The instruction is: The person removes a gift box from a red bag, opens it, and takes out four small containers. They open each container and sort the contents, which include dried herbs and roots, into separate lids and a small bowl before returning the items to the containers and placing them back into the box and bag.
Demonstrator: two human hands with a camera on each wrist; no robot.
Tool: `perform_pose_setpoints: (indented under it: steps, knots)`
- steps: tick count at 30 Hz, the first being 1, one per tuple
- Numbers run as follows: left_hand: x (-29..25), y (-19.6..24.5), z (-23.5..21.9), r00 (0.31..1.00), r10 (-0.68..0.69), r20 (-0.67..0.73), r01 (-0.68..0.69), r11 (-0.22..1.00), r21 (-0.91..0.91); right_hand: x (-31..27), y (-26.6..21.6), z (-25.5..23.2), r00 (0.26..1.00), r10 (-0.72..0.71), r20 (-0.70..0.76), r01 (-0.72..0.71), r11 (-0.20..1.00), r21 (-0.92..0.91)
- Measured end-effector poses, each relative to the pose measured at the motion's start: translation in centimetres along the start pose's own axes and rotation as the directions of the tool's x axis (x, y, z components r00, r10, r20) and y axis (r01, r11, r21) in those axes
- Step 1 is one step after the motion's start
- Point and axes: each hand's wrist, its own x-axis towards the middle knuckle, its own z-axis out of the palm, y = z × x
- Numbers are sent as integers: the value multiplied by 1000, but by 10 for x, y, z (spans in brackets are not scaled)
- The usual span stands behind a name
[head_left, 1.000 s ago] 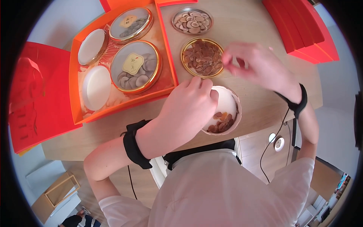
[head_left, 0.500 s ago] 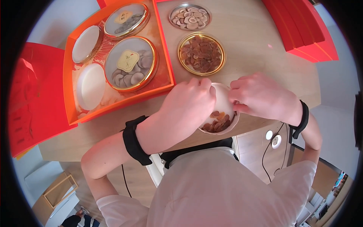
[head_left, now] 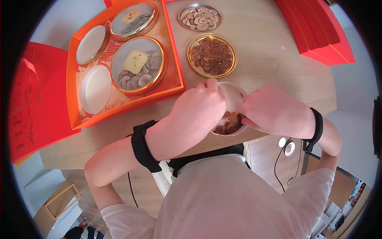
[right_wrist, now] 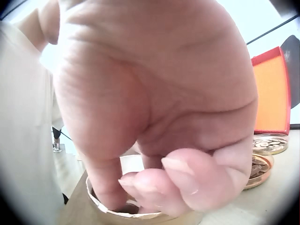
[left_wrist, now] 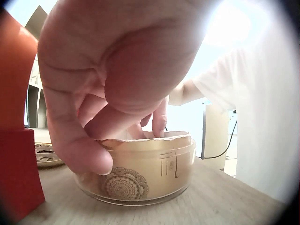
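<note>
My left hand [head_left: 193, 111] grips the rim of a round tub [left_wrist: 150, 166] with gold patterned paper inside its clear wall, thumb outside and fingers over the edge. The tub stands upright on the table. Brown dried slices [head_left: 230, 126] lie on its pale inside, on the side nearer the body. My right hand [head_left: 274, 111] reaches over the tub's right edge. In the right wrist view its thumb [right_wrist: 105, 185] dips inside the rim and the other fingers curl; I cannot tell whether it pinches a slice, since the tips are hidden.
Beyond the tub are a gold-rimmed dish [head_left: 212, 55] of brown slices and a clear dish [head_left: 200, 16] of pale slices. An orange box [head_left: 131, 106] at left holds lidded tins [head_left: 137, 65] and white round pieces [head_left: 96, 89]. Red boxes [head_left: 310, 28] stand at back right.
My right hand has moved from beside the dish of brown slices to the tub, and its fingers now reach deeper over the slices there. My left hand stays on the tub's rim.
</note>
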Motion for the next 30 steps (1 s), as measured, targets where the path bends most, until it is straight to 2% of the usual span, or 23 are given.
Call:
perform_pose_setpoints:
  steps: [3, 6, 9, 12, 15, 18, 21, 24, 27, 30]
  knots:
    - [1, 0, 1, 1000, -8, 25, 8, 1000, 7, 4, 3, 5, 987, -69, -143, 78, 995, 56]
    - [0, -1, 0, 1000, 12, 11, -12, 1000, 7, 11, -11, -6, 987, -52, -153, 72, 989, 127]
    - [-3, -4, -4, 1000, 29, 6, -28, 999, -24, 19, -2, 15, 952, -180, -247, 191, 981, 24]
    - [-5, -4, 1, 998, 8, -63, -9, 1000, -17, 22, -1, 15, 952, -170, -255, 195, 978, 77]
    - [-4, -5, 4, 991, 19, -131, -16, 1000, 21, 19, -3, 11, 972, -169, -162, 180, 982, 59]
    - [-5, -3, 5, 984, 40, -175, -34, 999, 37, 22, -3, 13, 994, -108, -9, 108, 988, 111]
    - [-6, -2, 6, 955, 86, -283, -60, 993, 99, 21, -2, 15, 986, -144, -81, 152, 984, 95]
    - [-10, 0, -2, 967, 62, -246, -52, 997, 48, 20, -1, 15, 978, -175, -110, 183, 981, 67]
    - [-11, 1, 2, 937, 98, -337, -88, 995, 45, 20, 3, 21, 946, -228, -229, 250, 965, 72]
    - [-13, 5, -5, 961, 91, -263, -100, 995, -22, 14, 6, 18, 937, -186, -295, 248, 950, 189]
